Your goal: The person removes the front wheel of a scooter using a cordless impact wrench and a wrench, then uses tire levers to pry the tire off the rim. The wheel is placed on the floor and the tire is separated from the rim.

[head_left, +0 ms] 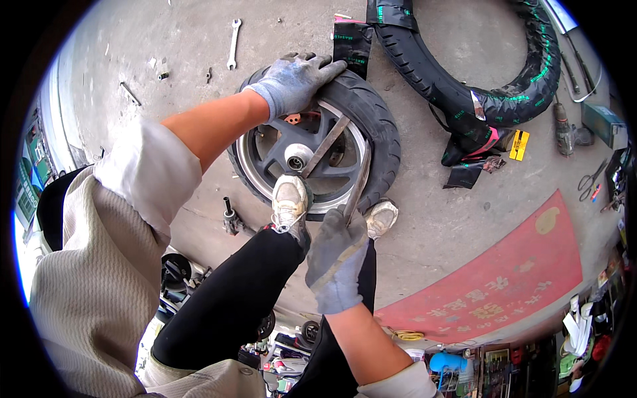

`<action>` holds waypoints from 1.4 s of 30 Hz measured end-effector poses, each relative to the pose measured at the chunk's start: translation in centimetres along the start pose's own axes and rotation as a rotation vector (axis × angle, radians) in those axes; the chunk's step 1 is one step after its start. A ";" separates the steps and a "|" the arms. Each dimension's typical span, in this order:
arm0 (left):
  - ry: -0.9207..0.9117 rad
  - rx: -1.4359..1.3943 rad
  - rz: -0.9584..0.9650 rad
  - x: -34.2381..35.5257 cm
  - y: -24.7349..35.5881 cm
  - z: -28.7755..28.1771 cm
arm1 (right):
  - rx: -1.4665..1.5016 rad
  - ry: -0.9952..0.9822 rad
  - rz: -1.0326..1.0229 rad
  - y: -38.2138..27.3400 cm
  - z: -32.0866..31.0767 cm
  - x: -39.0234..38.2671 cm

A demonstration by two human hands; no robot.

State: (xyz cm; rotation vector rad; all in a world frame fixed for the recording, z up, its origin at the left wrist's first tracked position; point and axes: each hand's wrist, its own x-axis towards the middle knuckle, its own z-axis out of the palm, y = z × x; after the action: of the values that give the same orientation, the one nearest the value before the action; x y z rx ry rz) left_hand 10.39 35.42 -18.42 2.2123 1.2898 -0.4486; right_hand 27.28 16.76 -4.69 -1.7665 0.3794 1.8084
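Observation:
A motorcycle wheel (277, 146) with a black tire lies on the concrete floor, my left shoe on it. My left hand (292, 85), in a grey glove, rests on the tire's top with fingers spread over the tread. A metal lever (325, 142) is wedged at the rim and slopes down toward the hub. My gloved right hand (338, 259) is closed on a second metal lever (360, 176), whose tip is at the bead on the right side. My right shoe (381, 219) is beside the tire's lower right.
A partly wrapped tire (507, 103) lies at upper right, near a power tool (563, 129) and scissors (589, 182). A wrench (234, 43) lies at upper left, an air tool (231, 219) left of my shoe, a red mat (478, 272) at lower right. Cluttered items line the lower edge.

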 end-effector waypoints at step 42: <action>-0.142 -0.737 -0.402 -8.1 5.6 6.9 | -0.963 -0.051 -0.284 15.9 -3.5 17.7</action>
State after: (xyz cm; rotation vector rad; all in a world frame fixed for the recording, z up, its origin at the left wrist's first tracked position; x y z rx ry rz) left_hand 11.22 23.41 -18.06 1.3002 1.5141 -0.2117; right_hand 21.68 5.67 -25.34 -2.1887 -0.8719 1.9447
